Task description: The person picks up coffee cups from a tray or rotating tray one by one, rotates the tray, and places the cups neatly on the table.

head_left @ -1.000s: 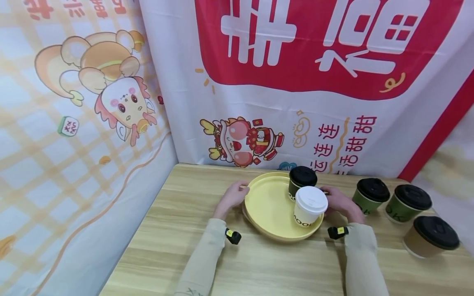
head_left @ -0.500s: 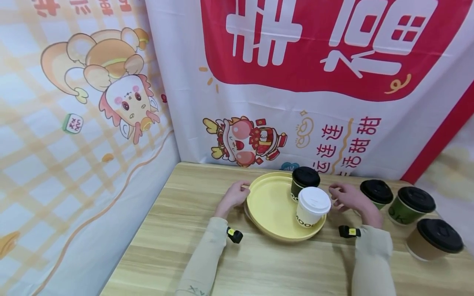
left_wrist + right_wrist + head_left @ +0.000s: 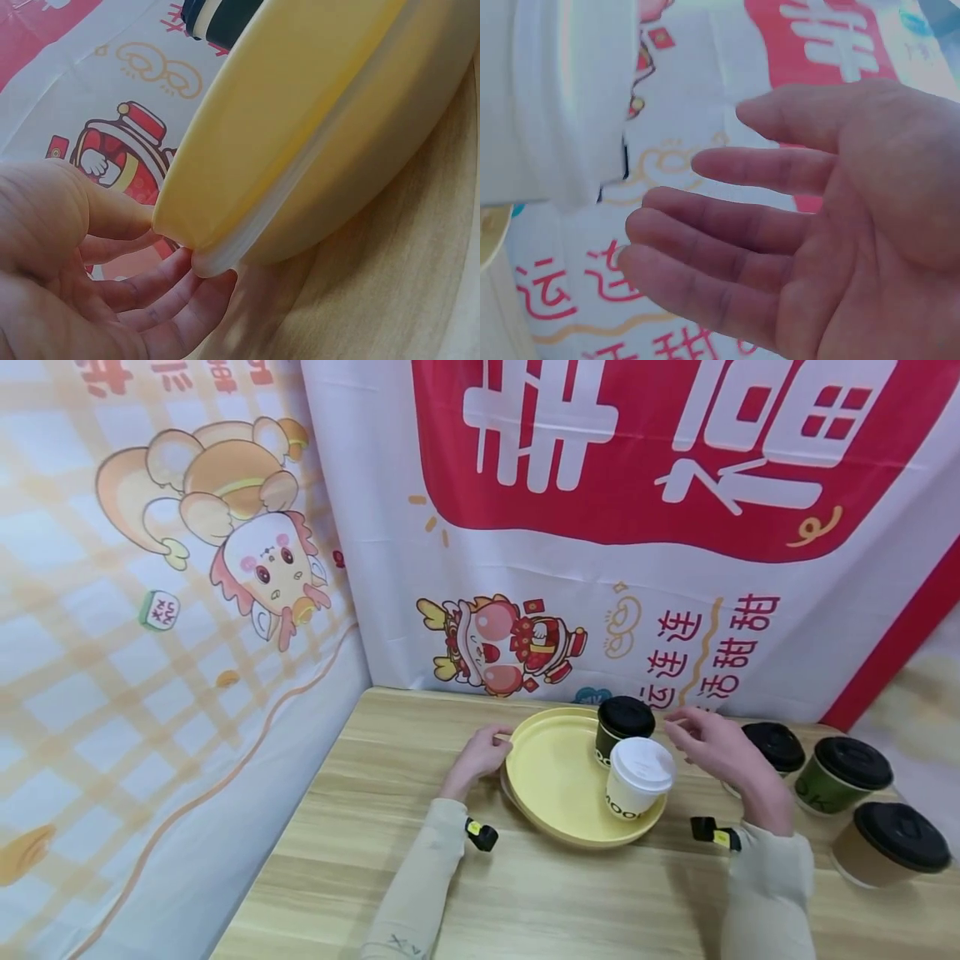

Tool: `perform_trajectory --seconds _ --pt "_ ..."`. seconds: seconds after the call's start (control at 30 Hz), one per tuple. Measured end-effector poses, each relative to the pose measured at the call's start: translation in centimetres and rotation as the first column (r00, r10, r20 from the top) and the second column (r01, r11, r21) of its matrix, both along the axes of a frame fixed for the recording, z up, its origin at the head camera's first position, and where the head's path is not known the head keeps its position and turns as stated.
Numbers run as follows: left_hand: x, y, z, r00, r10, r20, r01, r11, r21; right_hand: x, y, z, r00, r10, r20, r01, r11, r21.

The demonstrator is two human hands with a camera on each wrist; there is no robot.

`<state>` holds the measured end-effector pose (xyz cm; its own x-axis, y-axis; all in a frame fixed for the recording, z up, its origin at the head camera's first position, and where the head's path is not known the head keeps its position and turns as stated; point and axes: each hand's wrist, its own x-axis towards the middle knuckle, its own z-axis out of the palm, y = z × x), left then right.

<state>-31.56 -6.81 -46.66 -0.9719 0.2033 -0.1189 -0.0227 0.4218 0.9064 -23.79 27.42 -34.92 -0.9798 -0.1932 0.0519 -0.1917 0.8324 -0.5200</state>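
Note:
A round yellow tray (image 3: 551,781) lies on the wooden table, and a second pale rim shows beneath it in the left wrist view. My left hand (image 3: 482,755) pinches the tray's left edge, thumb at the upper rim and fingers underneath. On the tray's right side stands a white cup (image 3: 640,779) with a white lid. Just behind it is a dark cup (image 3: 625,727) with a black lid. My right hand (image 3: 716,745) is held beside these cups, touching neither. Its fingers (image 3: 712,270) are loosely extended and hold nothing in the right wrist view.
Right of my right hand stand two green cups with black lids, one partly hidden behind the wrist (image 3: 772,806) and one green cup (image 3: 836,777) in plain view. A brown cup (image 3: 885,847) is nearer the front. Printed cloth (image 3: 360,568) hangs behind the table (image 3: 555,902).
My right hand has left the tray's right side by the white cup, moving right and upward with its fingers spreading. The left hand keeps its place at the tray's edge.

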Motion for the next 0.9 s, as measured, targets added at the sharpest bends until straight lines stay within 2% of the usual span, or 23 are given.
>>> perform_trajectory --seconds 0.1,0.23,0.37,0.6,0.9 --pt "-0.1 0.2 -0.2 1.000 -0.007 -0.016 0.007 1.000 -0.025 0.6 -1.1 0.1 0.994 0.089 -0.058 -0.084 0.993 0.079" --pt "0.0 0.2 -0.6 1.000 -0.009 -0.025 0.008 0.999 -0.034 1.2 -2.8 -0.4 0.987 0.157 -0.047 -0.146 0.974 0.175" --pt "0.0 0.3 -0.6 1.000 0.006 -0.022 -0.007 0.999 -0.040 1.4 -3.9 -0.8 0.988 0.154 -0.015 -0.146 0.963 0.228" --pt "0.0 0.4 -0.8 1.000 0.026 -0.016 -0.027 0.999 -0.030 1.6 -4.7 -1.4 0.993 0.110 0.048 -0.118 0.961 0.249" --pt "0.1 0.1 -0.4 0.999 0.032 -0.033 -0.033 0.999 -0.026 1.8 -5.3 -1.3 0.993 0.117 0.024 -0.119 0.953 0.278"
